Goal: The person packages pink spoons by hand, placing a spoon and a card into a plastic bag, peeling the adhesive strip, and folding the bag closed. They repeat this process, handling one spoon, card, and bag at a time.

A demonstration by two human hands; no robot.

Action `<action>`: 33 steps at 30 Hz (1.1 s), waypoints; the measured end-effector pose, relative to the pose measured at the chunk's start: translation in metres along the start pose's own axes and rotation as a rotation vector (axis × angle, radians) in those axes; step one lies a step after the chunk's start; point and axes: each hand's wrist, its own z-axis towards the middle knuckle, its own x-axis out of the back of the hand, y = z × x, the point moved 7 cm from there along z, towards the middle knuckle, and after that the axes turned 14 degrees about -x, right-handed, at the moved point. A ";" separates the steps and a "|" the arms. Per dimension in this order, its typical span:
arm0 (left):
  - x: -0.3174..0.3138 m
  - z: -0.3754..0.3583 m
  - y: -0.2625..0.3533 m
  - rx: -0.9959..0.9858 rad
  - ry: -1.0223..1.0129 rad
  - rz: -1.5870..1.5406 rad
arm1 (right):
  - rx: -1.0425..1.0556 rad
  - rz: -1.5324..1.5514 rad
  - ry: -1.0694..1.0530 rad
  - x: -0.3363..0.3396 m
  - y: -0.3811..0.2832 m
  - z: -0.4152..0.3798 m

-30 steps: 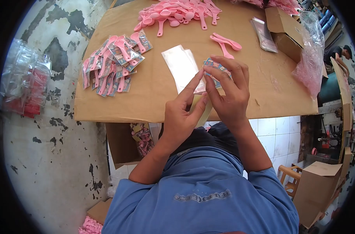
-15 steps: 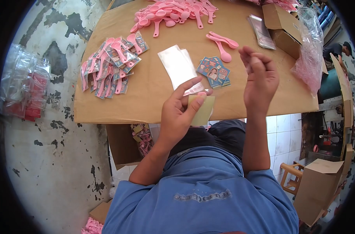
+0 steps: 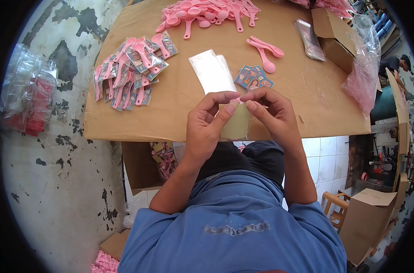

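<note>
Both hands at the near edge of the cardboard sheet (image 3: 179,113) I use as a worktop. My left hand (image 3: 207,132) is clamped on a small yellowish pad (image 3: 236,125), thumb on its face, fingers curled behind; the pad sits just over the edge, above my lap. My right hand (image 3: 273,118) is pinched together at the pad's top edge, fingertips meeting the left's; a tiny pink bit shows at the pinch, too small to identify. Looks like I'm picking a piece off the pad, probably a sticker or tab, mid-packing. Next move likely needs a clean peel without creasing, then a clear sleeve from the stack of clear bags (image 3: 212,73), a printed card (image 3: 253,78) and a pink spoon (image 3: 265,57), all just beyond my hands. Finished packs (image 3: 129,68) are piled to my left, loose spoon heap (image 3: 207,11) at the far edge, a second bag stack (image 3: 309,40) beside an open carton (image 3: 334,38) with a plastic liner (image 3: 364,63) at right. Around: peeling painted floor, bundle of bagged stock (image 3: 27,95) left, box of packs (image 3: 163,159) under the sheet, white tiles, wooden stool (image 3: 337,209), more cartons (image 3: 366,223), another person (image 3: 393,63) far right.
</note>
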 end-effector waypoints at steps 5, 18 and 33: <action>0.011 0.002 0.002 -0.003 -0.010 0.125 | -0.050 0.054 -0.004 0.006 0.005 0.003; 0.008 -0.001 0.008 -0.149 -0.124 0.071 | 0.237 -0.068 -0.115 0.017 -0.019 -0.013; -0.001 0.000 0.015 -0.143 -0.117 0.127 | 0.103 0.059 -0.036 0.011 -0.013 -0.001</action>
